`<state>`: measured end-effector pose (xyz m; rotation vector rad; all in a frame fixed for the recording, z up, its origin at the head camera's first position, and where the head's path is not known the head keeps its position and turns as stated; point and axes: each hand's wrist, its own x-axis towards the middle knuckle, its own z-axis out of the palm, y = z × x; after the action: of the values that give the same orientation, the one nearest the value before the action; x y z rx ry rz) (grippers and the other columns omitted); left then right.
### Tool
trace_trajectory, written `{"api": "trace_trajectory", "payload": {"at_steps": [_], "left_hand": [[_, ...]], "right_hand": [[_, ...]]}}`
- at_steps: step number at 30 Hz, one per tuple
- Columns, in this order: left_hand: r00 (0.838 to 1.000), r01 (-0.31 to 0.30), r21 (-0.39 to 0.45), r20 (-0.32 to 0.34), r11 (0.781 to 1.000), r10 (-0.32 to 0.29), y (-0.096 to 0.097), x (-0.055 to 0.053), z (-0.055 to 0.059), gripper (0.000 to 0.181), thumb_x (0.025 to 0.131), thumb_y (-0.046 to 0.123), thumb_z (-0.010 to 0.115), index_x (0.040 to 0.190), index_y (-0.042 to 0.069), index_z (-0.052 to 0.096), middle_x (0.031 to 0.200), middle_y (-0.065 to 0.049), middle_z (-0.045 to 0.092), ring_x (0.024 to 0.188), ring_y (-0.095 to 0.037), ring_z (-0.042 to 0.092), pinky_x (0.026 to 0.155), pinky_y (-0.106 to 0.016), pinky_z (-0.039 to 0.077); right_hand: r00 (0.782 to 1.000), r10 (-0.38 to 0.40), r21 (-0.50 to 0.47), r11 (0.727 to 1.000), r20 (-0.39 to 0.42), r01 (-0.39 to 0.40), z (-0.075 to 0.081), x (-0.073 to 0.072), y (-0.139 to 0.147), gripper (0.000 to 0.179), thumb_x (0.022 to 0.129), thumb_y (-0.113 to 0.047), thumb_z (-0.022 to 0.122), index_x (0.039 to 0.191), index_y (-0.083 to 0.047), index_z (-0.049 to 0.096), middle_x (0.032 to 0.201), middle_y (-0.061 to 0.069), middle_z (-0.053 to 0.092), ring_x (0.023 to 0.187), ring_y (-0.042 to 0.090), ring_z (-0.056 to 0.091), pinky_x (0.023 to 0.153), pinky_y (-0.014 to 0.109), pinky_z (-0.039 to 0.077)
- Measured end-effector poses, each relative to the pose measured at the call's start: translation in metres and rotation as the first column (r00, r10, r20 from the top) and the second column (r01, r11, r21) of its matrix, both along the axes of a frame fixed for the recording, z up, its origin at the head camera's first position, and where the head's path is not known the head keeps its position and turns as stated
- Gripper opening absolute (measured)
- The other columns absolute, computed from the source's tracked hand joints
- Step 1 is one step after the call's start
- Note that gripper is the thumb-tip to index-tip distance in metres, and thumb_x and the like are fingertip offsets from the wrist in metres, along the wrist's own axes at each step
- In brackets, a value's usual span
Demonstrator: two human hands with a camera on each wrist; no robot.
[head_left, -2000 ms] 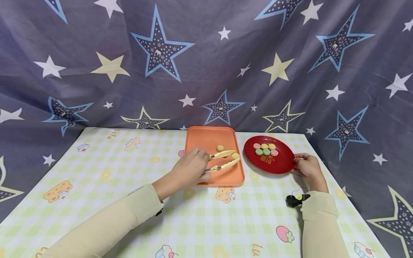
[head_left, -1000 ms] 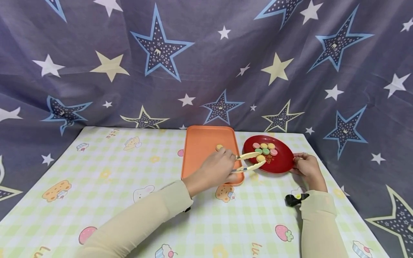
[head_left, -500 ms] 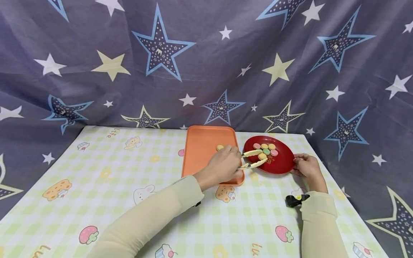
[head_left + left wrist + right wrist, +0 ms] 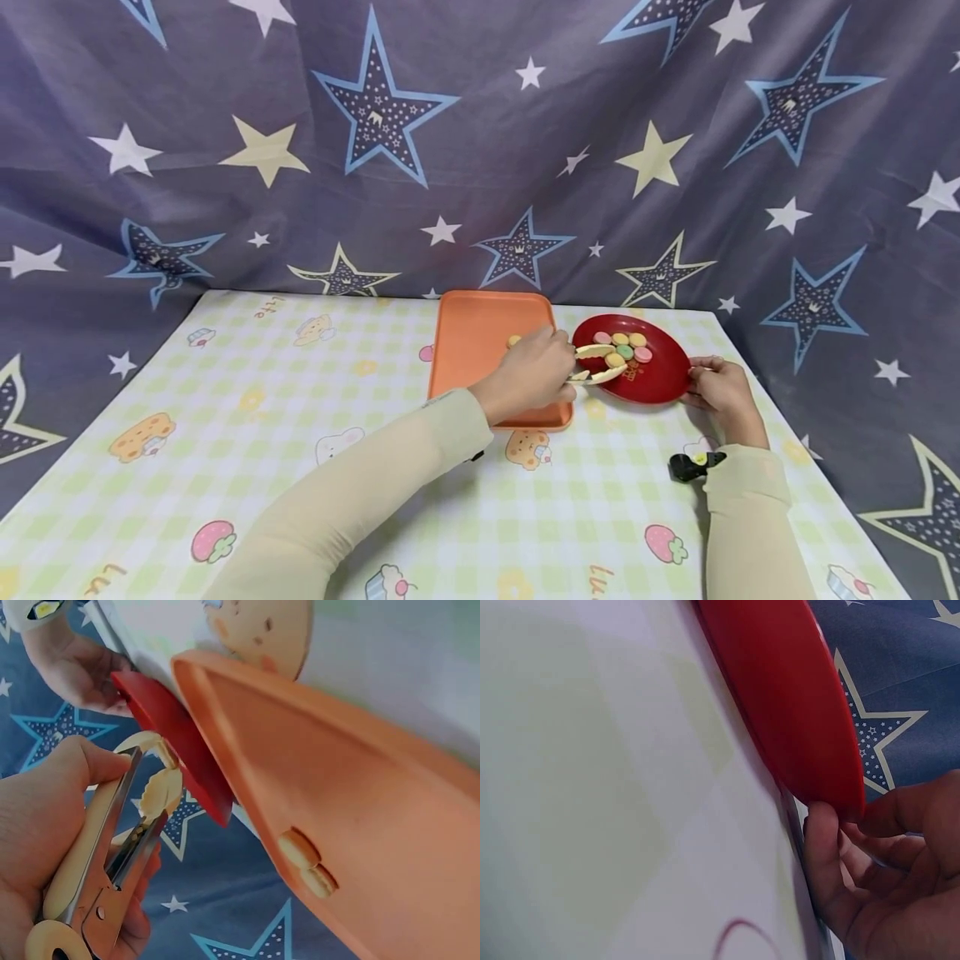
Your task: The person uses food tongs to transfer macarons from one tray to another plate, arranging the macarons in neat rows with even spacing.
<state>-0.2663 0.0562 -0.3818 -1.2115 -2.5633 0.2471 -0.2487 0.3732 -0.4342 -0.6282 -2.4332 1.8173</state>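
My left hand grips a pair of tongs with cream-coloured tips that reach over the near left part of a red plate. Between the tips is a yellow macaron, low over the plate. Several pink, yellow and green macarons lie together on the plate, and the tongs cover part of the group. My right hand pinches the plate's right rim, with the thumb and fingers at its edge in the right wrist view.
Left of the plate lies an orange tray, its right part hidden by my left hand. Macarons sit on it, seen in the left wrist view. A checked tablecloth covers the table, with a star-patterned curtain behind.
My left hand has moved right from the tray to the plate, carrying the yellow macaron in the tongs. The right hand stays at the plate's rim.
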Motion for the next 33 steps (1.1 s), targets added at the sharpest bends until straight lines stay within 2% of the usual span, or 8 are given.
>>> {"api": "trace_trajectory", "payload": {"at_steps": [6, 12, 24, 33], "left_hand": [[0.996, -0.038, -0.059, 0.084, 0.998, 0.043, 0.011, 0.001, 0.01, 0.035, 0.092, 0.053, 0.067, 0.082, 0.02, 0.072, 0.096, -0.002, 0.062, 0.088, -0.02, 0.05, 0.074, -0.03, 0.047], [0.988, -0.078, -0.1, 0.122, 0.992, 0.091, 0.02, 0.001, 0.013, 0.041, 0.092, 0.058, 0.066, 0.095, 0.018, 0.075, 0.103, -0.003, 0.062, 0.094, -0.02, 0.05, 0.074, -0.031, 0.051], [0.975, -0.113, -0.096, 0.182, 0.989, 0.129, 0.026, 0.0, 0.019, 0.039, 0.091, 0.056, 0.069, 0.096, 0.018, 0.074, 0.101, -0.003, 0.061, 0.092, -0.02, 0.049, 0.074, -0.031, 0.051], [0.974, -0.111, -0.094, 0.186, 0.989, 0.127, 0.027, 0.001, 0.022, 0.039, 0.09, 0.057, 0.069, 0.094, 0.018, 0.073, 0.101, -0.002, 0.06, 0.092, -0.02, 0.047, 0.073, -0.031, 0.051]], "right_hand": [[1.0, 0.004, -0.008, 1.0, -0.002, -0.004, -0.001, 0.0, 0.002, 0.037, 0.105, -0.006, 0.038, 0.137, 0.009, 0.045, 0.087, 0.0, 0.062, 0.07, 0.008, 0.066, 0.067, 0.027, 0.059], [1.0, -0.006, 0.005, 1.0, 0.003, 0.006, -0.002, -0.002, 0.002, 0.038, 0.105, -0.007, 0.039, 0.139, 0.009, 0.046, 0.089, 0.002, 0.063, 0.069, 0.008, 0.066, 0.066, 0.027, 0.059], [1.0, 0.008, -0.011, 1.0, -0.008, -0.008, -0.003, -0.004, 0.005, 0.039, 0.106, -0.007, 0.039, 0.14, 0.011, 0.044, 0.087, 0.002, 0.065, 0.068, 0.009, 0.067, 0.065, 0.029, 0.06], [1.0, 0.013, -0.005, 1.0, -0.011, -0.013, 0.001, -0.001, 0.001, 0.04, 0.106, -0.007, 0.038, 0.142, 0.011, 0.043, 0.091, 0.004, 0.064, 0.07, 0.008, 0.067, 0.066, 0.029, 0.06]]}}
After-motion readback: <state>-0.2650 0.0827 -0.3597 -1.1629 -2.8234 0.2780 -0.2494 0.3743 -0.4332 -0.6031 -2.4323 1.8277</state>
